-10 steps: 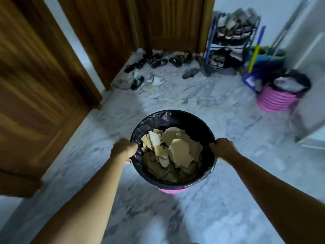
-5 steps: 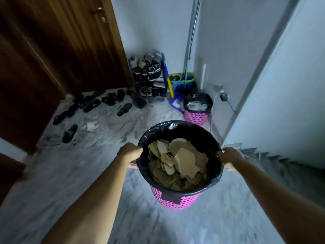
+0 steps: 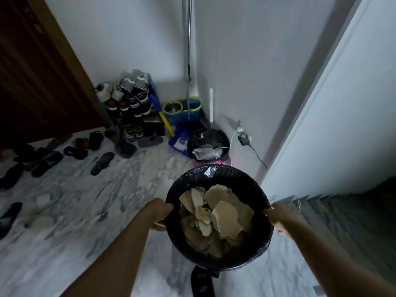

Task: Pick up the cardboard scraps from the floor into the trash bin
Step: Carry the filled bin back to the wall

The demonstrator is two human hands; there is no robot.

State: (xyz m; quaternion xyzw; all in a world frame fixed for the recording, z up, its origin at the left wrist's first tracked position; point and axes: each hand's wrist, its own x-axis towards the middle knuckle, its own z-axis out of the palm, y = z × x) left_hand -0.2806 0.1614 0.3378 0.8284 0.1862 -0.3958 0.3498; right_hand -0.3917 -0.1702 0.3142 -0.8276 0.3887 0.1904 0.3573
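I carry the trash bin [image 3: 216, 174], lined with a black plastic bag, above the marble floor. Several tan cardboard scraps [image 3: 222, 213] lie piled inside it. My left hand [image 3: 159, 211] grips the bin's left rim. On the opposite rim my right hand [image 3: 280, 217] grips too. A black flap of the bag hangs below the bin.
A second pink bin with a black bag [image 3: 209, 144] stands in the corner ahead, beside a blue dustpan [image 3: 179, 141], a mop bucket [image 3: 182, 108] and a shoe rack [image 3: 130, 103]. Loose shoes [image 3: 101, 160] lie on the floor at left. Stairs [image 3: 342, 211] descend at right.
The view has turned right and moved closer to the corner. The bin has stayed in both hands and now sits nearer the second pink bin.
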